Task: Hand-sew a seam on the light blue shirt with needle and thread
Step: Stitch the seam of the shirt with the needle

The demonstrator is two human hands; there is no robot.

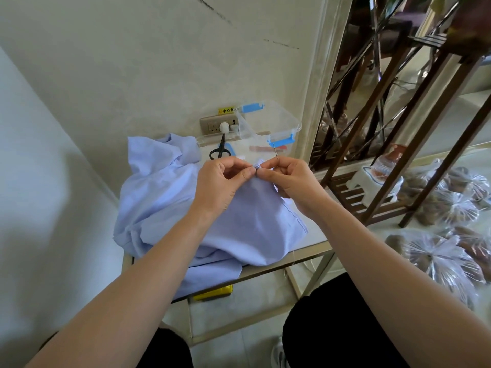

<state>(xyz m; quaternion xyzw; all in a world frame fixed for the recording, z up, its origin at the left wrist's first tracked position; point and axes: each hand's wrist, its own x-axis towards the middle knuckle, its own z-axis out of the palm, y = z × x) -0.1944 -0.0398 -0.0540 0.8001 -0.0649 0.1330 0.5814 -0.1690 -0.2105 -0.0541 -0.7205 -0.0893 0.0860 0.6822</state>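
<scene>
Two hands meet mid-frame over the light blue shirt (164, 197), which is heaped on the small table (292, 257) and spills over its near edge. Your left hand (220, 181) has thumb and forefinger pinched on a bunched-up bit of the shirt's edge, and right beside it your right hand (289, 179) grips the needle (276, 153), which pokes up above its curled fingers while the fingertips touch that same bunch. Just behind your hands the black scissors (220, 151) lie flat next to the clear box (279, 120) with blue latches, and a wooden shelf (350, 197) fills the right side.
</scene>
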